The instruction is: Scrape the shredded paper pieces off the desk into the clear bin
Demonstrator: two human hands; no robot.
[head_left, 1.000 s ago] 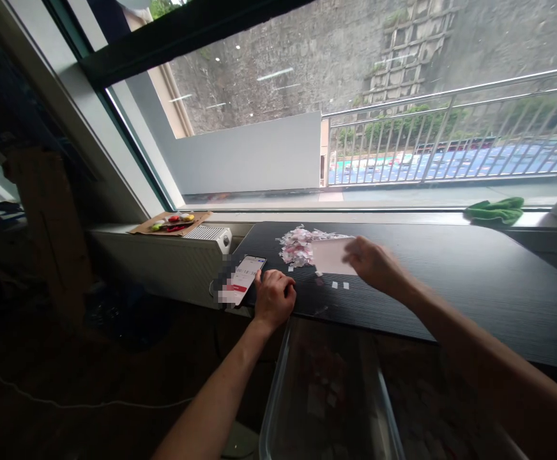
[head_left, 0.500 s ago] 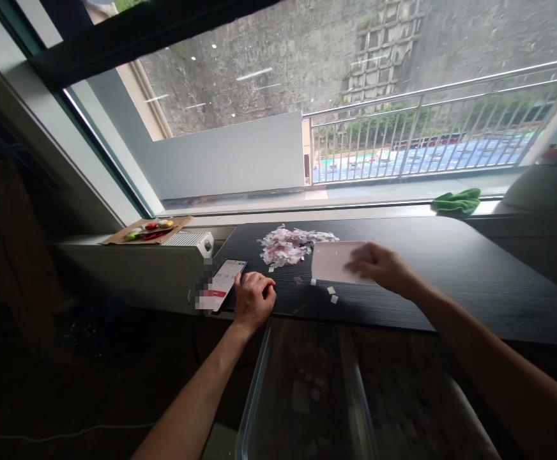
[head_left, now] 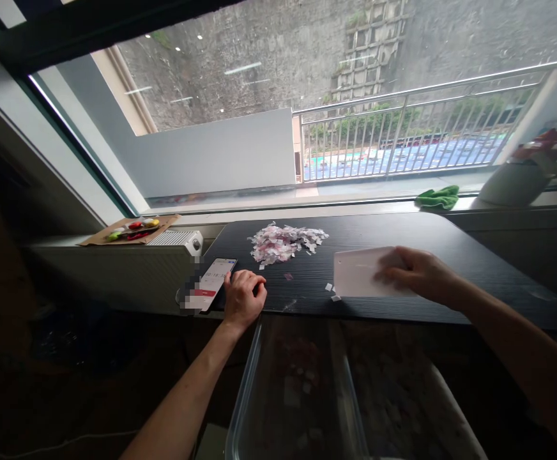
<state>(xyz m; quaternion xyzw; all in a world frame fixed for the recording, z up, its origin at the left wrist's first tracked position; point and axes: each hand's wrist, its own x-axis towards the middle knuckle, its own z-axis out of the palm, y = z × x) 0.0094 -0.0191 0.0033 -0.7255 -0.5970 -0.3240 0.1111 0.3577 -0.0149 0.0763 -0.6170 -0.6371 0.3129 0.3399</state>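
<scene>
My right hand (head_left: 425,275), smeared a little by motion, grips a flat white rectangular card (head_left: 358,273) over the black table (head_left: 451,249). Small white paper scraps (head_left: 329,287) lie at the card's left edge, partly covered by it. Farther back is a heap of small white and pinkish paper pieces (head_left: 281,246). My left hand (head_left: 244,295) rests at the table's front edge with its fingers curled in and nothing visible in them. Just left of it lies a phone (head_left: 217,281) with a timer on its screen.
Below the table's front edge stands a clear plastic bin (head_left: 246,390) with paper pieces inside. A green cloth (head_left: 437,198) and a pale rounded container (head_left: 515,183) are on the windowsill. At left, a cardboard sheet (head_left: 99,236) with colourful items lies beside a radiator (head_left: 115,275).
My right hand has moved the card right and toward me, away from the heap, down to the loose scraps. My left hand keeps its place by the phone; the view has shifted slightly.
</scene>
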